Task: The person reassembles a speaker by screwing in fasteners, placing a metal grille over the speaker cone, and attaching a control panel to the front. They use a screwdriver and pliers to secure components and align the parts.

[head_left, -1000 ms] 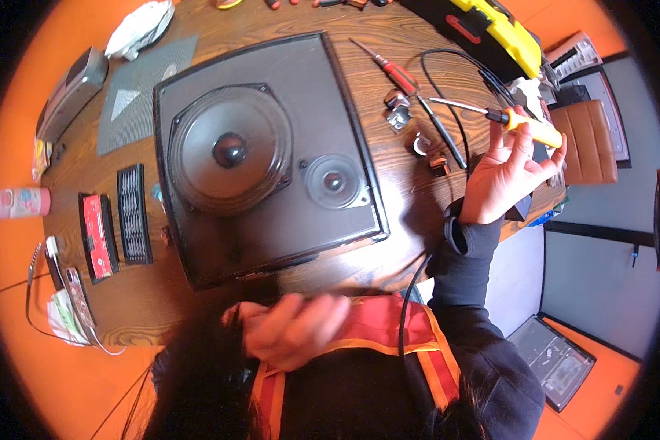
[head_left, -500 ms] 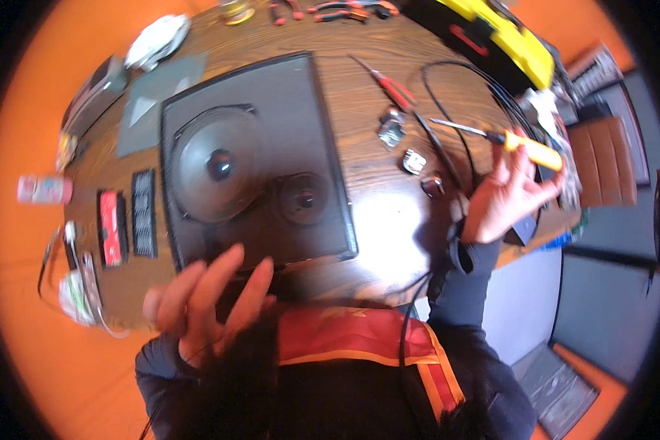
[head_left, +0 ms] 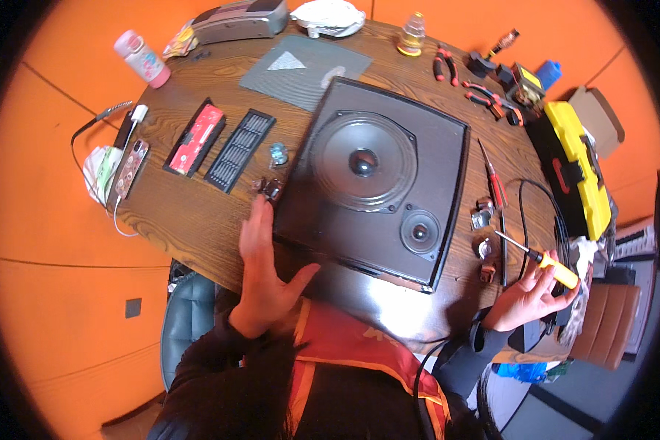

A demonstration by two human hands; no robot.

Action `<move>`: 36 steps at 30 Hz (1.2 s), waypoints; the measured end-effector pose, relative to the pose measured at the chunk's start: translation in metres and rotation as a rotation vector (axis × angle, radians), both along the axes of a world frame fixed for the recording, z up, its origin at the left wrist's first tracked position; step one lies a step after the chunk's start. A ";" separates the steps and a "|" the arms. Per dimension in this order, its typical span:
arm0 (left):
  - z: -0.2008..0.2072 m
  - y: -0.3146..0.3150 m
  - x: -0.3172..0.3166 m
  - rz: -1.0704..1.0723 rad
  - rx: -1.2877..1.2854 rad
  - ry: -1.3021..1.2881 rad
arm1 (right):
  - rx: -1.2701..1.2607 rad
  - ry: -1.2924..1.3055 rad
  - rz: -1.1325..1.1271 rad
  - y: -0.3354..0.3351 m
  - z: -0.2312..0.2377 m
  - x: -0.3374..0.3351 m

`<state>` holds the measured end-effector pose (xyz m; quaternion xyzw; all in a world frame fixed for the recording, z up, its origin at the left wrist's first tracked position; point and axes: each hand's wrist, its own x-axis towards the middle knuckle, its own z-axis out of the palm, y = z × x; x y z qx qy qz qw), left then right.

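"What lies by the near edge of the bench (head_left: 180, 209)?"

"A loudspeaker (head_left: 370, 220), face up on the brown wood grain. It is a flat-faced black box; its large round cone (head_left: 334, 161), with a glossy domed centre, sits farther from that edge than the smaller round driver (head_left: 420, 232)."

"And the left hand (head_left: 260, 257)?"

"Empty and wide, fingers straight and together, thumb spread away, beside the box's near left corner. Its fingertips are close to some small dark pieces (head_left: 270, 189); I can't tell whether they touch."

"The right hand (head_left: 526, 302)?"

"Closed round a screwdriver (head_left: 561, 272) near the right edge, gripping the smooth yellow handle. The thin metal shaft slants out toward the far left."

"Anything toward the left edge?"

"A slatted black strip (head_left: 240, 150) beside a red-faced panel (head_left: 196, 139), both long and narrow."

"And the far edge?"

"A fine-textured grey sheet (head_left: 348, 62) with a pale triangle on it, and, to its right, red-and-black pliers (head_left: 438, 70)."
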<state>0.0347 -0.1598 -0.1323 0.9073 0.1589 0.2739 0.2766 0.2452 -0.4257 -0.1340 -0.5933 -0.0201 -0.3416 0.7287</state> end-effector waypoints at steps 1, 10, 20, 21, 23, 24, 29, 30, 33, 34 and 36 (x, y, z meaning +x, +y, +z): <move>-0.004 -0.001 -0.001 -0.007 -0.064 -0.019 | 0.026 -0.013 0.016 0.002 -0.001 0.000; -0.006 0.008 -0.009 0.080 -0.015 -0.118 | -0.021 -0.031 0.034 0.006 -0.011 0.006; 0.008 0.064 -0.016 0.277 0.204 -0.113 | -0.124 0.019 -0.048 0.013 -0.020 0.009; 0.010 0.079 -0.009 0.272 0.241 -0.102 | -0.125 0.026 -0.060 0.014 -0.020 0.010; 0.013 0.119 0.009 0.255 0.325 -0.105 | -0.119 0.033 -0.066 0.015 -0.020 0.010; 0.013 0.141 0.025 0.191 0.355 -0.118 | -0.111 0.032 -0.061 0.015 -0.019 0.010; 0.006 0.242 0.136 0.096 0.338 0.169 | -0.064 0.056 -0.043 0.020 -0.016 0.007; 0.007 0.259 0.159 0.092 0.236 0.225 | -0.072 0.064 -0.043 0.021 -0.016 0.006; -0.007 0.281 0.205 0.362 0.153 0.340 | -0.075 0.105 -0.059 0.024 -0.015 0.004; -0.012 0.286 0.213 0.406 0.188 0.351 | -0.079 0.108 -0.054 0.024 -0.015 0.003; -0.021 0.296 0.223 0.491 0.255 0.411 | -0.080 0.120 -0.054 0.023 -0.015 0.003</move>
